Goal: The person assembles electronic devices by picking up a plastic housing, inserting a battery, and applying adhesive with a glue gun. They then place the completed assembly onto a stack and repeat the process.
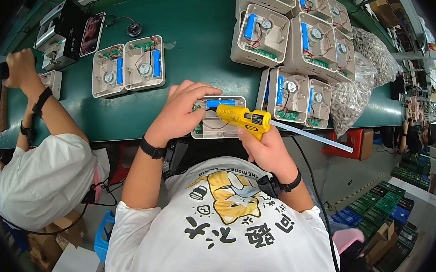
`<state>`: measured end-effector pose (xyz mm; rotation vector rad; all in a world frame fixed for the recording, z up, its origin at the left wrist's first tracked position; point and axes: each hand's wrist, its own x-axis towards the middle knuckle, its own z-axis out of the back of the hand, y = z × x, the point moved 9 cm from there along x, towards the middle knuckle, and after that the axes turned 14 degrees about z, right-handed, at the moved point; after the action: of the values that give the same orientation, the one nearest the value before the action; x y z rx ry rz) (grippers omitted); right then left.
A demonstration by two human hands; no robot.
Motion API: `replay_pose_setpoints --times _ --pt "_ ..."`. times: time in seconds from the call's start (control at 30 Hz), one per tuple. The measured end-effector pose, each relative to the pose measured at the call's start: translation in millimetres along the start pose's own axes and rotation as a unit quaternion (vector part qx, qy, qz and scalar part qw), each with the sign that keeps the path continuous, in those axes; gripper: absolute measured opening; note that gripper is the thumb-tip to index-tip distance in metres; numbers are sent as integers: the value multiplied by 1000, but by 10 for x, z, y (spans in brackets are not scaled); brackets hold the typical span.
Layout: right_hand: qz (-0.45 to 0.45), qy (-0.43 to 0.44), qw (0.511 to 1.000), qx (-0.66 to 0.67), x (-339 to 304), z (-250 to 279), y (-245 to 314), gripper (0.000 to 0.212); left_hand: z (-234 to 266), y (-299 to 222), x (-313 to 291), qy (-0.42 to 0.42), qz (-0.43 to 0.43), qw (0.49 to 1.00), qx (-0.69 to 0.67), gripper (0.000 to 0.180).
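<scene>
In front of me at the table's near edge lies an open beige plastic housing (pixel 239 100) with a blue battery (pixel 221 103), thin wires and a green circuit board inside. My left hand (pixel 183 108) grips its left end, fingers along the far rim and thumb near the battery. Wrapped round the handle of a yellow hot glue gun (pixel 242 118) is my right hand (pixel 267 150). The gun's nozzle points left, over the housing close to the battery. A long translucent glue stick (pixel 311 137) juts out of its back. My left hand partly covers the housing's left end.
Two similar housings (pixel 145 85) stand left on the green table (pixel 190 32). Stacks of housings (pixel 262 52) are to the right, beside clear bags of small parts (pixel 354 93). A black cable (pixel 317 195) hangs at my right. Another person's hand (pixel 23 71) works far left.
</scene>
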<state>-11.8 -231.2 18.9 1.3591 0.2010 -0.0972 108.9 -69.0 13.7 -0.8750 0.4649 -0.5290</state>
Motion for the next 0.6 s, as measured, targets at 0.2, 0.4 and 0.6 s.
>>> replay_pose_setpoints --times 0.2,0.4,0.6 --pt "14 -52 998 13 4 26 42 23 11 -9 -7 -14 -6 1000 -1 57" --pt "68 -3 998 5 56 -95 90 33 45 -10 -32 -105 -27 994 -5 39" --pt "64 -66 989 113 -169 178 134 34 97 109 -95 -229 -13 973 -35 35"
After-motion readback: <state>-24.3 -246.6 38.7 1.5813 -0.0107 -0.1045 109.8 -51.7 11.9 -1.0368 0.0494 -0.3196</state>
